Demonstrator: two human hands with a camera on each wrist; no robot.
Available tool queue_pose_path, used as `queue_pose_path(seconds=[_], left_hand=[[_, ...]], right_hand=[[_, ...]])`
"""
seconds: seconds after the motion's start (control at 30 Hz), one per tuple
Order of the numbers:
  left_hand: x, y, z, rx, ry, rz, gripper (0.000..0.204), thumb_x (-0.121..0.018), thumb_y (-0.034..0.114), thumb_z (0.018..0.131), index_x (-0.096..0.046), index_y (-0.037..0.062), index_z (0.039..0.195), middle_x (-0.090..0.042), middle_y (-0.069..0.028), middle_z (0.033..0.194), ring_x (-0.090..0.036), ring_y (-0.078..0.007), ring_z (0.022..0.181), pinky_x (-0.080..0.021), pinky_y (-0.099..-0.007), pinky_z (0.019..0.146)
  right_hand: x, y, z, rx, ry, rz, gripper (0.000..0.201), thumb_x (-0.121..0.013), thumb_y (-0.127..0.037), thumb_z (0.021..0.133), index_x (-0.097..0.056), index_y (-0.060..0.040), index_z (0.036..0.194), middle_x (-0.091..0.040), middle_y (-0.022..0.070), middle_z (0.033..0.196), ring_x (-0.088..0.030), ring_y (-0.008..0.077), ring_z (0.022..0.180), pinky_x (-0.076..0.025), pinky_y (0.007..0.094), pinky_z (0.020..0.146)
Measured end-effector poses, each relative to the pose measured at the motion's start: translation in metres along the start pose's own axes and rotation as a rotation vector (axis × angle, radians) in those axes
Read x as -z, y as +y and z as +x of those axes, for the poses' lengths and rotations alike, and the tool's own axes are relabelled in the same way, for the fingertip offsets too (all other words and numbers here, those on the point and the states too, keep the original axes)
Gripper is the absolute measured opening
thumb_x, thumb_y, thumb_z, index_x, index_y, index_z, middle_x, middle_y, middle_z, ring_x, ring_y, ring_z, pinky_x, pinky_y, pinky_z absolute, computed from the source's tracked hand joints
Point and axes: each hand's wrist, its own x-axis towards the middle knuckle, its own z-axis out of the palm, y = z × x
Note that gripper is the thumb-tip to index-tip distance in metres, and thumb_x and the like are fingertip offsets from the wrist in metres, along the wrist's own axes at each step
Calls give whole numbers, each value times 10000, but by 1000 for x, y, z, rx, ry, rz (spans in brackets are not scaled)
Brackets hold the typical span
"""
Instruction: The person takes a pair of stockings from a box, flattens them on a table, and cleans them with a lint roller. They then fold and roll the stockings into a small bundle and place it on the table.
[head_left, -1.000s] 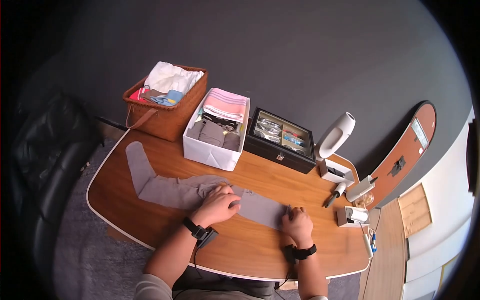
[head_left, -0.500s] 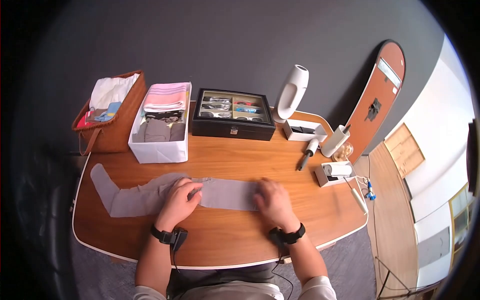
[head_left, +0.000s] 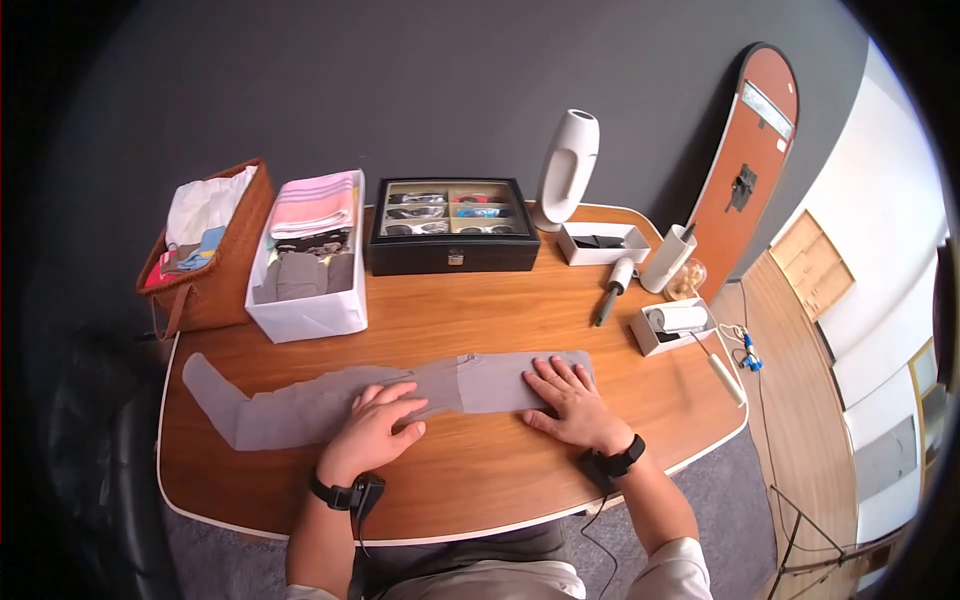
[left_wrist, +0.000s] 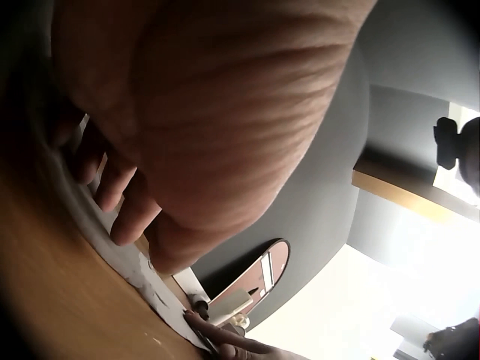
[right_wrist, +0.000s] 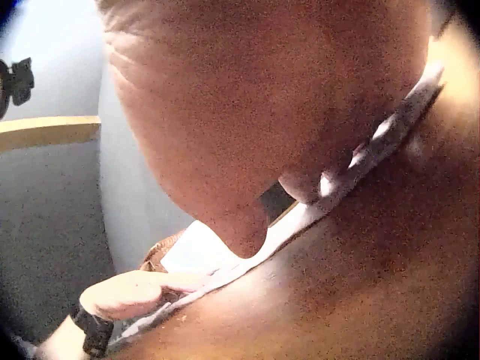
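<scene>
A long grey stocking lies stretched across the wooden table, its foot end bent up at the far left and its wide end flat at the right. Slight wrinkles run through its middle. My left hand rests on that middle part with fingers spread loosely. At the wide end, my right hand lies palm down, straight fingers pressing the fabric. In the left wrist view the fingertips come down at the stocking's edge. From the right wrist, the thumb touches the thin layer of cloth.
Behind the stocking stand a brown woven basket of clothes, a white bin of folded fabric and a black glasses case. A white upright appliance, small white boxes and a lint roller occupy the right side.
Both hands have loosened from bent grips and spread their fingers over the stocking. Its right end now reaches further right and lies smooth. The head view has turned and shifted.
</scene>
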Motion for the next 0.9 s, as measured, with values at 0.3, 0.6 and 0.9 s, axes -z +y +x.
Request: queue_pose_path(seconds=[0.3,0.6,0.9], left_hand=[[-2,6,5,-21,104,-23,285,-785,190,943,-825,71,1199,-699,-122,1450,-617,-376,1289,-478,-495,1138],[1,-3,2,-31,245,-37,226,-797,194,934,-828,68,1119,-736,-124,1369,-665,-368,1227,-500,-480,1113],[-6,-15,3,14,367,-126,171,-776,163,960,-789,31,1068,-757,-132,1144,-699,-354,1159,-552,-462,1035]], right_hand=[[-6,6,1,77,100,229,703,-595,-555,1105,-553,-74,1616,-474,212,1716,-358,389,1643,-252,550,1345],[53,214,-87,-478,900,-639,541,-801,-185,889,-643,-11,1376,-680,251,1358,-626,459,1286,-510,559,1095],[63,256,-120,-855,538,-351,285,-693,-293,949,-711,-11,994,-786,270,1007,-754,503,971,-608,581,849]])
